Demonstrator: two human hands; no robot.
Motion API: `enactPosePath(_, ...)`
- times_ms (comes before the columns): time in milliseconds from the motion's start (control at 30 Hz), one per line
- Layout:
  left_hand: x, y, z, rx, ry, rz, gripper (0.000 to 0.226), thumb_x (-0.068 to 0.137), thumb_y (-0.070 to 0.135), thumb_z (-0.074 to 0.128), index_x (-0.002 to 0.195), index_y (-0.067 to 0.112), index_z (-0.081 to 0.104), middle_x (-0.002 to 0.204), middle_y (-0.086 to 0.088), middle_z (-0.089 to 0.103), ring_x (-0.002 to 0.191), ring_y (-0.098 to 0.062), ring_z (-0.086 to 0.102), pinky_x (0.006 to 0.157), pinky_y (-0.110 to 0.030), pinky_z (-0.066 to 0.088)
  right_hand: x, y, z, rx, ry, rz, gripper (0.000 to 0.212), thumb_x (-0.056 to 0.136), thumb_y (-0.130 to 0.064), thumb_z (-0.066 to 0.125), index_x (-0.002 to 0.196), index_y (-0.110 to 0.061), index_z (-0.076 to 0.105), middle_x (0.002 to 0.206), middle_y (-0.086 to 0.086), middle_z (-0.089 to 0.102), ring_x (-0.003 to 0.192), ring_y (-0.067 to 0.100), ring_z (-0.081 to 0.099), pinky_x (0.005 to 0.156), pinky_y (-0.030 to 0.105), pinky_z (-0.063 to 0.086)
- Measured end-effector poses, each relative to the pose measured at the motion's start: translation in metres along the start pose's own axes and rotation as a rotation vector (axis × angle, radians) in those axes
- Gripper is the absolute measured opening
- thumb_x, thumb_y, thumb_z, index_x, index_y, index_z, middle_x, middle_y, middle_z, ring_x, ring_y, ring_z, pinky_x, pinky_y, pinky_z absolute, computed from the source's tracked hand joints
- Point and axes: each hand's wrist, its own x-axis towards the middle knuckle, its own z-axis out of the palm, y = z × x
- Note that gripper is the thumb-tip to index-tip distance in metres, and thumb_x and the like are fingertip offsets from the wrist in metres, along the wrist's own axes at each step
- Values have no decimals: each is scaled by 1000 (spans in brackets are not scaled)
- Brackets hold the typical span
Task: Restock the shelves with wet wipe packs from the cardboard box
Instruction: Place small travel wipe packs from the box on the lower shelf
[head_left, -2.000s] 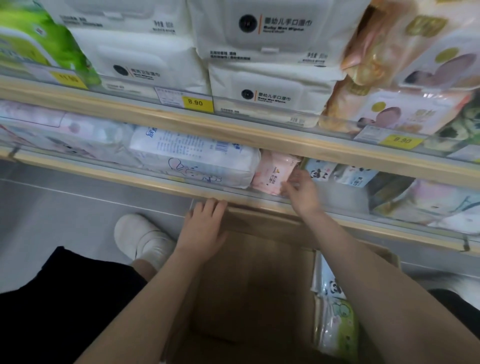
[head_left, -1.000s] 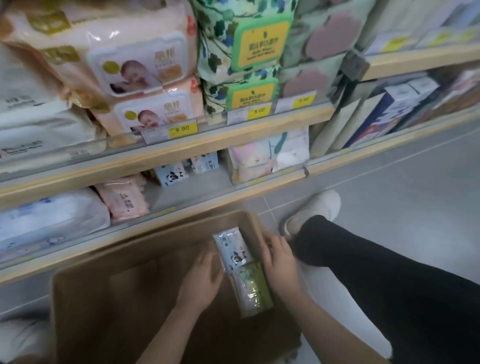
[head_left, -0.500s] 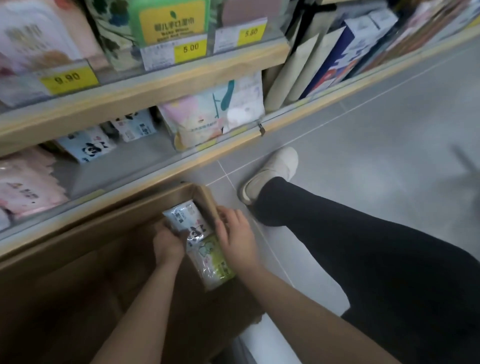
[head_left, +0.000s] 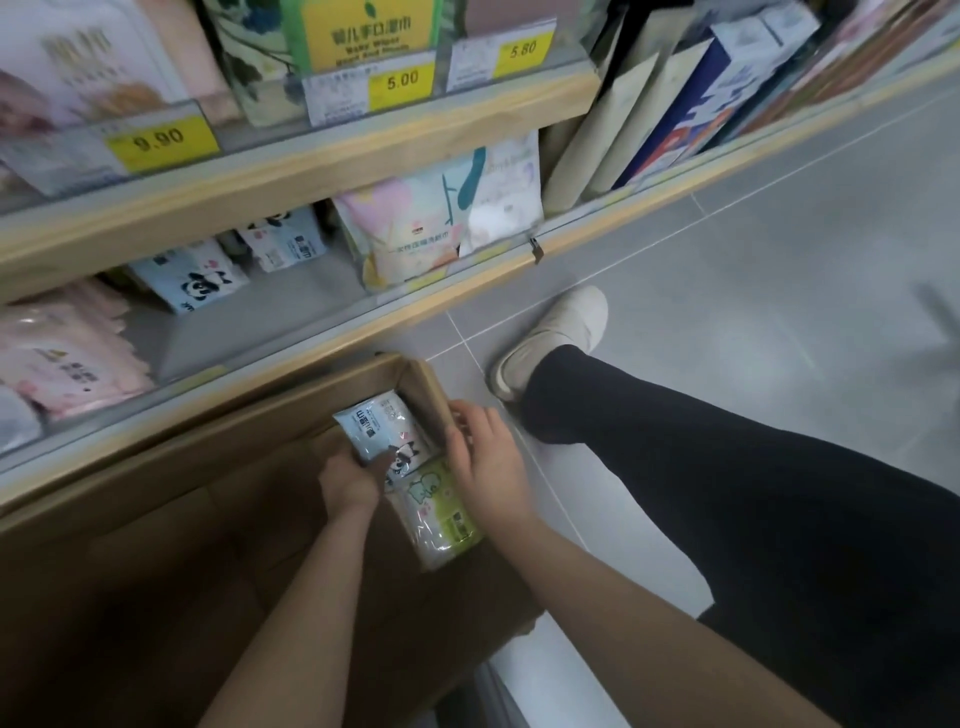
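Note:
An open cardboard box (head_left: 156, 519) stands on the floor in front of the low shelf (head_left: 291, 358). At its right end lie a blue-white panda wet wipe pack (head_left: 376, 426) and a green-white pack (head_left: 441, 512) below it. My left hand (head_left: 350, 480) grips the panda pack's lower left edge, thumb on its face. My right hand (head_left: 485, 457) rests against the packs' right side by the box wall, fingers loosely bent. On the low shelf stand two matching panda packs (head_left: 195, 278) and pink packs (head_left: 62, 353).
The upper shelf (head_left: 291, 161) holds larger wipe packs behind yellow price tags. A pastel pack (head_left: 415, 228) stands at the low shelf's right end. My leg in black trousers and a white shoe (head_left: 550, 338) are on the grey tiled floor right of the box.
My right hand left the pink pack on the shelf and both hands went down into the box. The view swung right; the left hand now grips the panda pack.

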Motion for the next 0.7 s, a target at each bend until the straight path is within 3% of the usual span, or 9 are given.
enactPosePath(167,-7,-12,-36,-52,-3,-21,35,77,17,75,109,8,64,112,-13,68,102,-28,64,87,-33,48,-2,-5,-1,-37,1,-13,33,98,-39,39,125,-24,51,114,-8,53,105,9,51,85,25,44)
enactPosePath(300,-17,-36,-81,-180,25,-28,36,74,11,77,107,6,63,110,-12,68,94,-24,65,84,-34,50,-6,-18,-3,-60,16,-41,34,98,-31,40,129,-19,48,118,-3,49,107,9,48,91,28,45)
enactPosePath(433,-37,-61,-122,-281,76,-56,38,75,4,75,110,0,60,113,-16,66,95,-26,63,83,-33,49,-15,-46,4,-166,53,-328,37,91,-10,54,128,-11,51,126,2,49,116,12,42,98,19,31)
enactPosePath(500,-47,-73,-136,-336,99,-66,39,76,1,73,112,-2,59,114,-17,65,91,-23,61,78,-30,46,-18,-56,22,-175,-6,-407,37,89,-7,56,126,-11,53,127,4,50,117,12,42,101,22,34)
enactPosePath(567,-54,-85,-145,-374,103,-85,37,76,0,72,111,1,59,114,-16,64,86,-19,58,76,-28,45,-18,-54,48,-132,-132,-280,40,92,-12,54,132,-13,49,132,3,45,121,15,45,105,31,40)
enactPosePath(633,-56,-96,-149,-398,98,-100,33,76,2,73,105,7,58,115,-16,64,85,-19,58,75,-29,47,-14,-48,67,-61,-231,-36,48,92,-15,56,137,-12,42,136,6,40,122,22,49,102,39,44)
enactPosePath(700,-54,-105,-149,-416,93,-125,33,77,3,73,105,9,57,115,-16,65,83,-17,59,67,-27,49,-6,-40,81,-37,-274,128,52,90,-13,60,138,-9,40,137,10,37,120,29,52,101,39,45)
